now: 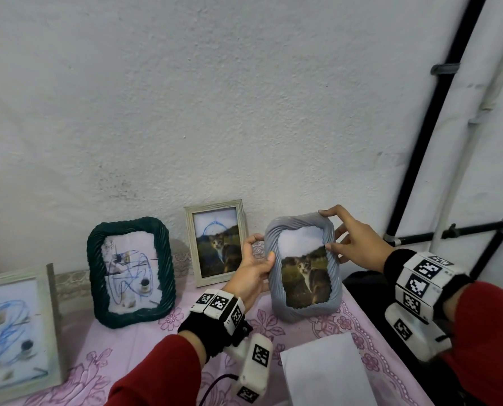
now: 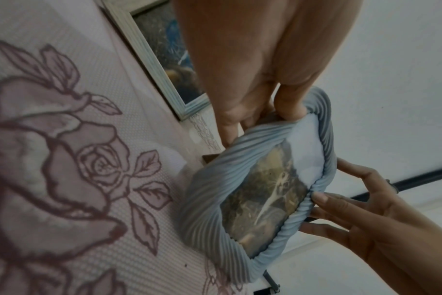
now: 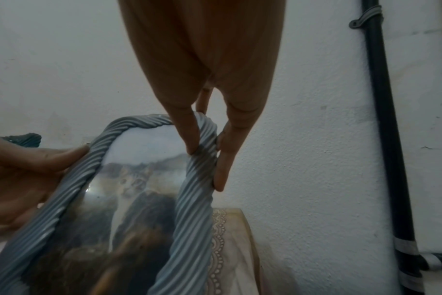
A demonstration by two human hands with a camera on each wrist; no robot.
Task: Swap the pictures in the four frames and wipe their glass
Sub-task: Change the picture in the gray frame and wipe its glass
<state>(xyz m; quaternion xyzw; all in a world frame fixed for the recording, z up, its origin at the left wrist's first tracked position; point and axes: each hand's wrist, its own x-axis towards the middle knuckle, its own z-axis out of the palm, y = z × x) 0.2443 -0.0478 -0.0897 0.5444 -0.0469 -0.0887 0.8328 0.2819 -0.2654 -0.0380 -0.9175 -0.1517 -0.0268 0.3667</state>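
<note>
A white rough wall point(image 1: 215, 98) fills the background, with a black pipe point(image 1: 437, 118) running down its right side. Below it the counter point(image 1: 145, 341) carries a pink cloth with a flower pattern. Four frames stand along it. At the far left is a pale wooden frame point(image 1: 16, 329) with a blue scribbled picture. Next to it a dark green rope-edged frame point(image 1: 130, 271) leans back, also scribbled over. Behind, against the wall, a small pale frame point(image 1: 216, 243) shows a cat with a blue pen loop on it. At the right stands the grey rope-edged frame point(image 1: 303, 268), upright with its lower edge on the cloth, holding a cat picture. A white sheet of paper point(image 1: 326, 373) lies in front of it, near the counter edge.

The left hand point(image 1: 251, 268) grips the grey frame's left side, thumb on the front, fingers point(image 2: 230, 123) curled behind. The right hand point(image 1: 353, 241) pinches its upper right edge, thumb in front, fingers point(image 3: 225, 159) along the outer rim.
</note>
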